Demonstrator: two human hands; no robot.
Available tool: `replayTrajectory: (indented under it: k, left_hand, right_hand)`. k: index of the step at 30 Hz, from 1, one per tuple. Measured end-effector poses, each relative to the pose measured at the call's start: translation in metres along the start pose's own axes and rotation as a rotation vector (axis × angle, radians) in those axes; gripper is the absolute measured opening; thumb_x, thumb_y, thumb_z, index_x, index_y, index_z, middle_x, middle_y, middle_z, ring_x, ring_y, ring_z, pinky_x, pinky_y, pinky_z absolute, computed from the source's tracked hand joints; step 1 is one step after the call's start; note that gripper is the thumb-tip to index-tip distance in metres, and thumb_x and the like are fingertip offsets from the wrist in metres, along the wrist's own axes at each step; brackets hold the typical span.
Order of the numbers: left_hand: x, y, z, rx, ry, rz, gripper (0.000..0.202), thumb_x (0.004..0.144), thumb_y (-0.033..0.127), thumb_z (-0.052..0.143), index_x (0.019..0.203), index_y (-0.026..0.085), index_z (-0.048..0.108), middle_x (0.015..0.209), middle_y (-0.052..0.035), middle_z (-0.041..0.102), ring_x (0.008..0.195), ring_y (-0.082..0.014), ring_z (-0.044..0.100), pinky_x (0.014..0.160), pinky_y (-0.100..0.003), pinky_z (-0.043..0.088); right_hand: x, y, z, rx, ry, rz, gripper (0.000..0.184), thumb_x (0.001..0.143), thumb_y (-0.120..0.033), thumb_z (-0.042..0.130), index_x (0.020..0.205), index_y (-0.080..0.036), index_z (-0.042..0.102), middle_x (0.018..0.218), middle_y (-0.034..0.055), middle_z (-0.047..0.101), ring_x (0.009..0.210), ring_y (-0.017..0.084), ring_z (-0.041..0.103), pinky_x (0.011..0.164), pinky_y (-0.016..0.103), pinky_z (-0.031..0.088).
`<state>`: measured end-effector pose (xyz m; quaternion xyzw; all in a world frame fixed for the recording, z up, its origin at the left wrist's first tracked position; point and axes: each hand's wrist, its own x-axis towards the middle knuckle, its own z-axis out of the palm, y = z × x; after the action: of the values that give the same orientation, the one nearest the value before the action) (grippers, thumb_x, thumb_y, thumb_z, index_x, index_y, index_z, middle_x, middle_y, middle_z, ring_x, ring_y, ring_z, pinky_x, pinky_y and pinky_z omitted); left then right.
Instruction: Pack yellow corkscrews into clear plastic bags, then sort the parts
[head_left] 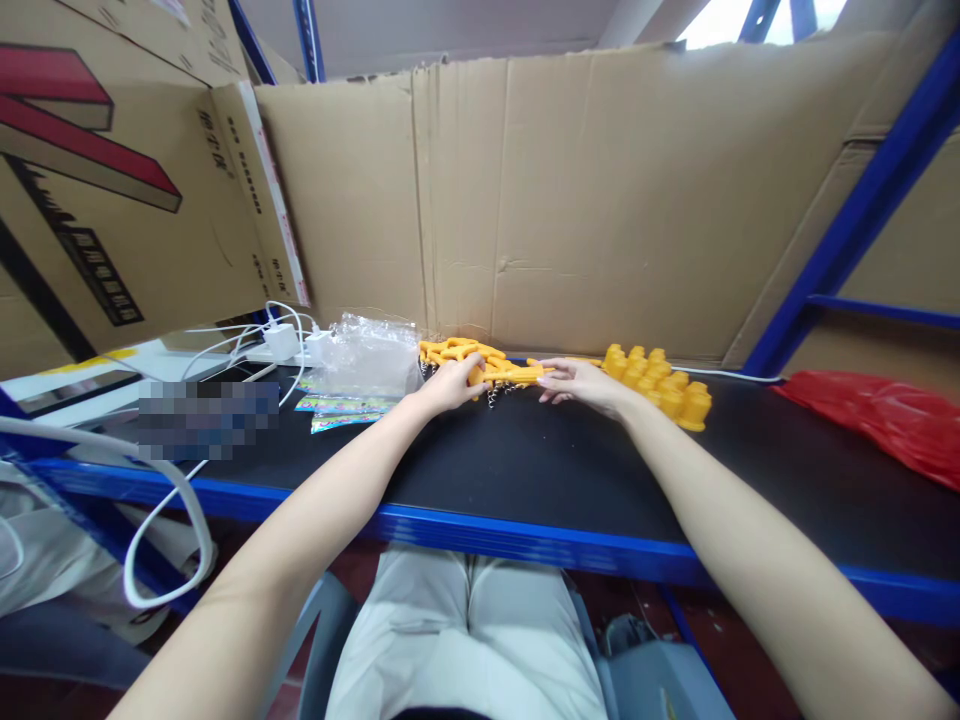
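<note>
My left hand (454, 384) is closed around the left end of a yellow plastic piece (517, 374). At the other end of that piece is my right hand (583, 384), thumb and fingers pinched on its tip. Behind and left of my left hand lies a pile of yellow plastic parts (459, 348) with thin dark metal spirals (492, 398) showing below. Their exact kind is not clear. Just beyond my right hand stands a cluster of yellow cup-like plastic parts (660, 386).
Clear plastic bags (367, 355) lie over colourful printed packets (341, 415) on the left. White cables and chargers (281, 340) sit further left. A red plastic bag (885, 415) rests at the right. Cardboard (600, 200) walls the back; a blue rail (525, 538) edges the black tabletop.
</note>
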<state>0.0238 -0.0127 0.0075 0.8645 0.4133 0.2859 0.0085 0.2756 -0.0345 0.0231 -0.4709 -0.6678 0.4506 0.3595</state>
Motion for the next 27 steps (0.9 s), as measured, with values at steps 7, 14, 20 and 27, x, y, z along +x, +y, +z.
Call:
replayTrajectory:
  k: [7,14,20,27]
  left_hand:
    - [0.0002,-0.0017,0.0020,-0.050,0.015,0.011,0.030,0.080,0.041,0.059,0.098,0.018,0.052,0.076,-0.0016,0.059,0.075,-0.0176,0.058,0.072,-0.031,0.044]
    - [0.0003,-0.0026,0.0045,-0.043,0.007,-0.007,0.028,0.082,0.042,0.056,0.098,0.019,0.053,0.073,-0.0005,0.058,0.070,-0.0167,0.056,0.071,-0.031,0.044]
    - [-0.0004,-0.0003,0.0035,-0.042,0.012,-0.014,0.028,0.082,0.042,0.056,0.098,0.019,0.053,0.072,-0.0006,0.057,0.071,-0.0169,0.057,0.071,-0.030,0.044]
    - [-0.0014,0.0027,0.0022,-0.055,0.025,0.002,0.030,0.082,0.042,0.057,0.098,0.017,0.054,0.077,-0.0030,0.060,0.075,-0.0186,0.057,0.072,-0.031,0.043]
  right_hand:
    - [0.0015,0.0012,0.0003,-0.001,0.025,0.010,0.050,0.077,-0.026,0.065,0.123,-0.011,0.052,0.108,0.0152,0.064,0.067,0.011,0.064,0.060,0.022,0.053]
    - [0.0001,-0.0001,0.0012,-0.006,0.035,0.017,0.047,0.076,-0.025,0.066,0.120,-0.011,0.054,0.106,0.0142,0.065,0.065,0.011,0.064,0.058,0.022,0.052]
    - [-0.0005,-0.0009,0.0006,0.016,0.015,0.006,0.040,0.076,-0.030,0.067,0.111,-0.012,0.059,0.099,0.0127,0.067,0.065,0.011,0.063,0.057,0.021,0.051]
    - [0.0000,-0.0005,0.0019,0.028,0.000,0.021,0.032,0.080,-0.038,0.062,0.096,-0.010,0.062,0.084,0.0104,0.069,0.061,0.010,0.062,0.055,0.020,0.049]
